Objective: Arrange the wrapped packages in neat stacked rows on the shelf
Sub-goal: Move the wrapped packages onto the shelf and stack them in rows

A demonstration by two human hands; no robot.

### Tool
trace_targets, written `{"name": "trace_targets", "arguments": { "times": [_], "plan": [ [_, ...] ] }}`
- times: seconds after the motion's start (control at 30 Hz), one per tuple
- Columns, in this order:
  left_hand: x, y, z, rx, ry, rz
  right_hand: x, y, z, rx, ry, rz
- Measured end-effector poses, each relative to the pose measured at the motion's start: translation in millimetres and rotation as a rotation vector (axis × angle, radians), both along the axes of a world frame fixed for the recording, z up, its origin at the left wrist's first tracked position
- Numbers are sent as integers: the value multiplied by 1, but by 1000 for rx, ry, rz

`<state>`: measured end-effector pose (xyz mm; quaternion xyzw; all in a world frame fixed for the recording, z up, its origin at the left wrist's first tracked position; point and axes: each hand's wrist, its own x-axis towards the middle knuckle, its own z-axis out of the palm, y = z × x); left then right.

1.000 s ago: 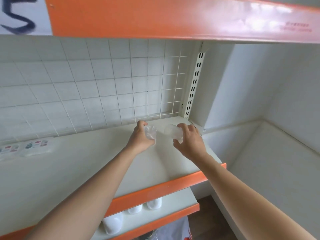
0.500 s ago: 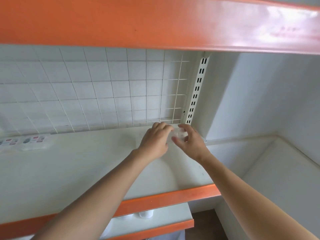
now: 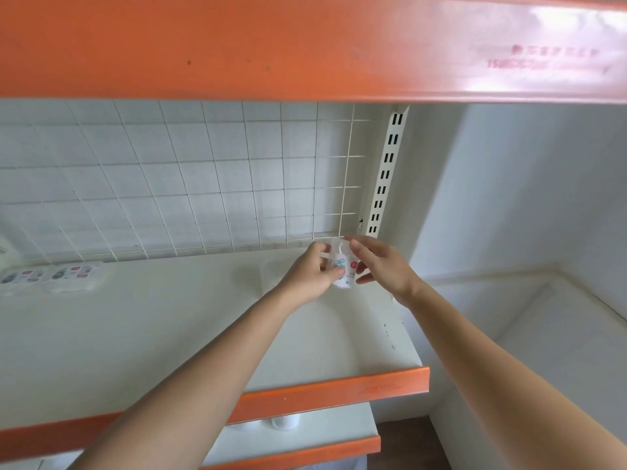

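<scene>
- Head view: both hands reach to the back right corner of a white shelf point(image 3: 169, 334) with an orange front edge point(image 3: 336, 388).
- The left hand point(image 3: 310, 278) pinches a small wrapped package point(image 3: 342, 266), thumb on its front and fingers curled behind its left side.
- The right hand point(image 3: 380, 264) touches the same package from the right, its fingers loosely spread, with the upper fingertips at the top of the wrapper and the thumb near its lower edge.
- The package stands roughly upright between the two hands, a white, crinkled clear wrapper with teal and red print on its face; whether its bottom rests on the shelf cannot be told.
- It sits just in front of the white wire grid point(image 3: 203, 184) that backs the shelf, near the slotted upright post point(image 3: 385, 174).
- Far to the left on the same shelf, two flat wrapped packs point(image 3: 54, 276) lie side by side against the grid, well apart from the hands.
- Above, the orange edge of an upper shelf point(image 3: 271, 45) spans the view.
- Below, a lower shelf point(image 3: 305, 432) holds a white container point(image 3: 285, 420), mostly hidden.
</scene>
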<state>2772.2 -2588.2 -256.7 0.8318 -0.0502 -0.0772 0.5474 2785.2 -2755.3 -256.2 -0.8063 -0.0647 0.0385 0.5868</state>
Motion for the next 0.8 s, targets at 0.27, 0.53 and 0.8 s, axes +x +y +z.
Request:
{"name": "trace_targets", "arguments": {
  "times": [0.27,0.53,0.8],
  "plan": [
    [-4,0,-4,26,44,-34,13,7,-4,18,-28,-34],
    [5,-8,-18,75,-8,97,18,-1,-16,-127,-45,-78],
    [11,-14,-22,335,-92,-89,31,3,-41,-347,-221,-193]
  ]
}}
